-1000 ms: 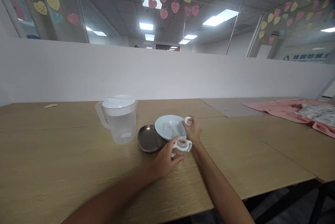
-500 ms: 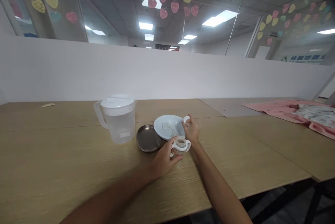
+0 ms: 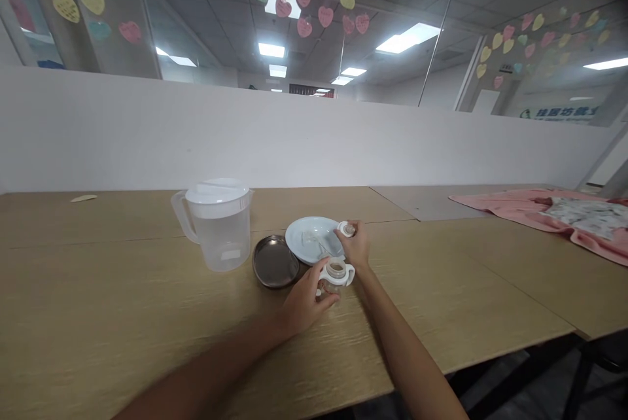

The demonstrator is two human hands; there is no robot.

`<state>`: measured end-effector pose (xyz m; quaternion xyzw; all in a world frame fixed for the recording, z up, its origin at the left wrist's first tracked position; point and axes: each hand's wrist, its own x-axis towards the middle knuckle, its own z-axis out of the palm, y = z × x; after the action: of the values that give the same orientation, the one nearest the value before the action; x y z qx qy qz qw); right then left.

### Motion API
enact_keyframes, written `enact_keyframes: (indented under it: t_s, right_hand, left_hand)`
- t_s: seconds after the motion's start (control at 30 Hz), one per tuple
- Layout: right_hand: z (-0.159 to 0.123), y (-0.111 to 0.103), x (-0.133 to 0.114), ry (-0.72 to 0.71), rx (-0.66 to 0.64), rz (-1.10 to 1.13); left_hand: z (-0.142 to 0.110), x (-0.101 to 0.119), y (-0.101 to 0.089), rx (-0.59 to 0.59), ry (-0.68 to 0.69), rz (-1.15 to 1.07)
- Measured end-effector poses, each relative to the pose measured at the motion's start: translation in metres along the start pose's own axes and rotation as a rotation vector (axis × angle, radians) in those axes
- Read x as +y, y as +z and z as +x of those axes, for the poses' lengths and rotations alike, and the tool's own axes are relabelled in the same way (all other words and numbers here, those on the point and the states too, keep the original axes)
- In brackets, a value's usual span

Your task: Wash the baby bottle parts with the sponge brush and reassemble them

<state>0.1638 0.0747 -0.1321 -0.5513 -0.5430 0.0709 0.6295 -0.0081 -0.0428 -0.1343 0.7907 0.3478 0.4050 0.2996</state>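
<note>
The open bottle [image 3: 336,276] sits in our left hand's [image 3: 304,301] grasp, the white cap [image 3: 345,228] in our right hand's [image 3: 358,248] pinch just beyond — and that cap could drop onto the plate [image 3: 294,237] beside it if the pinch slackens.

2 hands [image 3: 303,302] [image 3: 358,248] are seen, with 1 handled bottle [image 3: 331,288] and 1 small white cap [image 3: 345,229] held in them. 1 lidded jug [image 3: 223,230], 1 metal tray [image 3: 275,262], 1 pale bowl [image 3: 297,240] and 1 pink cloth [image 3: 495,201] are counted on the tabletop [image 3: 147,315].
</note>
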Motion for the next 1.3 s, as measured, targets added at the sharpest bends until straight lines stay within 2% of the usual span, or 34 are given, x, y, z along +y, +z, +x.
enact_keyframes:
  t_s: [0.23,0.5,0.9,1.3]
  right_hand:
    - [0.003,0.002,0.004,-0.016,-0.037,-0.013]
    - [0.003,0.003,0.002,-0.062,-0.037,-0.035]
    - [-0.001,0.002,-0.005,0.025,0.009,-0.026]
    - [-0.004,-0.001,-0.008,-0.067,-0.029,-0.102]
  left_hand:
    - [0.000,-0.001,0.000,-0.003,0.016,-0.055]
    - [0.001,-0.003,0.001,0.007,-0.016,0.001]
    - [-0.001,-0.001,0.001,0.013,-0.022,-0.003]
    - [0.000,0.003,0.000,-0.005,-0.047,0.013]
